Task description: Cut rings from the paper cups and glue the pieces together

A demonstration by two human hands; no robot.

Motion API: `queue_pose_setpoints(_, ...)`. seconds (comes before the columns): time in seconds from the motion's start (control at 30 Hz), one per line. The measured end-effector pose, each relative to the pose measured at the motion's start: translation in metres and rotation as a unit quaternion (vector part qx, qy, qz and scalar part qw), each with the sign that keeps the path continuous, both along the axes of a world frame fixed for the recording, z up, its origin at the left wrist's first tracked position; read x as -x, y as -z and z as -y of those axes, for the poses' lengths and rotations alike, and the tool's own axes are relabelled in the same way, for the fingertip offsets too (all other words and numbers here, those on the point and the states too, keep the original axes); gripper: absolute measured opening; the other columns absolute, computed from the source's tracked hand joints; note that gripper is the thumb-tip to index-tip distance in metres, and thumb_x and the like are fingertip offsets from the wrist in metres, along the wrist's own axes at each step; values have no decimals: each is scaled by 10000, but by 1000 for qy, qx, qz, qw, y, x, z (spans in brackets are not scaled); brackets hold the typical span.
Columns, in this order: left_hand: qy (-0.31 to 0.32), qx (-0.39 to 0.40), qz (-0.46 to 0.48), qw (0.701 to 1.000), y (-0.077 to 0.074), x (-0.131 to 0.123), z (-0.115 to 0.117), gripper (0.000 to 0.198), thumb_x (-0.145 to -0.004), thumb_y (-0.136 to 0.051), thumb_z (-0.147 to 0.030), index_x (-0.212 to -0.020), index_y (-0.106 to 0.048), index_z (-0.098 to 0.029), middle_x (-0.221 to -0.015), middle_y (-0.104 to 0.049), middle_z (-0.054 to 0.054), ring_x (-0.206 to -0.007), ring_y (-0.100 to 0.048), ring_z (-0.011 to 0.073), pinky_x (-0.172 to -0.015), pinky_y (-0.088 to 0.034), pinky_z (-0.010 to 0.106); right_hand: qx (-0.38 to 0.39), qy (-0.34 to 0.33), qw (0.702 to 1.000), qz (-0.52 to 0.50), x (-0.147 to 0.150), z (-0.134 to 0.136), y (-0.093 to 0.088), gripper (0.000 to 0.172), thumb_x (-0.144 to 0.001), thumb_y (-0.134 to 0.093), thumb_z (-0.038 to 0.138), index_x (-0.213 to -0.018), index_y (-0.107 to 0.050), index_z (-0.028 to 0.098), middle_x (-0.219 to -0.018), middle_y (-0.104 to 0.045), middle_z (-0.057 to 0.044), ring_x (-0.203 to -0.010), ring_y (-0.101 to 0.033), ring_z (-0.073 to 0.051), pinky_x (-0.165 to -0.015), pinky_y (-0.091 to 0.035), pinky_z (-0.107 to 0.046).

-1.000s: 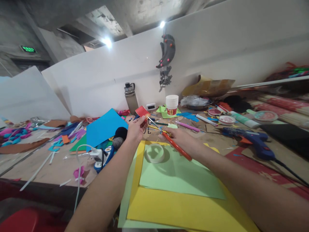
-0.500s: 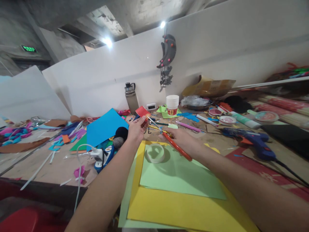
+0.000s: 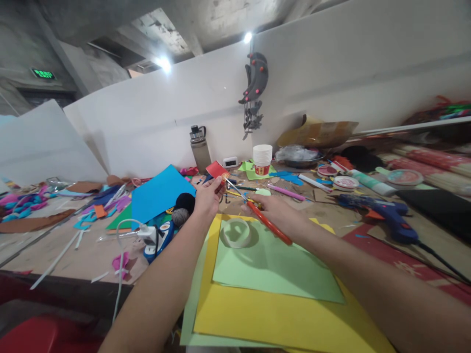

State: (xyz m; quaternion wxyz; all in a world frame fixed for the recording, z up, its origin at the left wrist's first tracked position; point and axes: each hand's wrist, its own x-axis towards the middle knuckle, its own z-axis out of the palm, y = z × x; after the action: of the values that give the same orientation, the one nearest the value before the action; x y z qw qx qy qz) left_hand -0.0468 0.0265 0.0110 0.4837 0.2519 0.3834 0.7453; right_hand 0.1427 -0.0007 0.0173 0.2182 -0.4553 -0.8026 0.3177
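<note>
My left hand [image 3: 210,194] pinches a small piece of red paper [image 3: 216,169] that has a round gold-coloured mark near its lower right corner. In my right hand [image 3: 274,211] is a pair of scissors [image 3: 270,224] with red handles. The blade tips meet the edge of the red paper beside my left fingertips; whether they bite into it I cannot tell. Below both hands lie light green paper sheets [image 3: 272,267] on top of yellow paper [image 3: 257,314]. A roll of tape [image 3: 236,233] rests on the green sheet between my forearms.
Blue paper [image 3: 158,196], yarn balls [image 3: 185,202] and a power strip [image 3: 160,240] lie left. Stacked paper cups [image 3: 262,159] and a bottle [image 3: 200,149] stand at the back. On the right are a blue glue gun [image 3: 393,218], its cord and a black sheet [image 3: 437,211].
Almost nothing differs. Both hands, the scissors and the red paper keep their places, apart from a very slight shift of the whole view.
</note>
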Motion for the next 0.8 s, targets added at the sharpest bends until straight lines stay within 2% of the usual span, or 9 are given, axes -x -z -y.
queue_pose_setpoints(0.23,-2,-15,6,1000,-1,1,-1,157,-787,-640,-30,-647,-639,-101,-641,-677,28,-566,-624,78,-604,-527,204,6,0,1000,-6,1,3,-4,369,-859,-509,534,-887,-659,198,-692,-649,-39,-548,-557,-166,-483,-364,-247)
queue_pose_setpoints(0.53,0,-23,6,1000,-1,2,-1,142,-763,-667,-35,-650,-632,-115,-638,-675,24,-571,-621,84,-614,-524,217,-12,-19,1000,-21,0,0,2,395,-850,-509,556,-935,-643,194,-674,-628,-27,-541,-527,-160,-515,-366,-254)
queue_pose_setpoints(0.8,9,-20,7,1000,-5,3,1,131,-746,-691,-48,-657,-629,-121,-634,-667,19,-567,-608,78,-606,-517,202,-12,-25,998,-48,-2,1,4,343,-853,-526,524,-964,-639,220,-707,-633,-18,-565,-543,-159,-522,-381,-246)
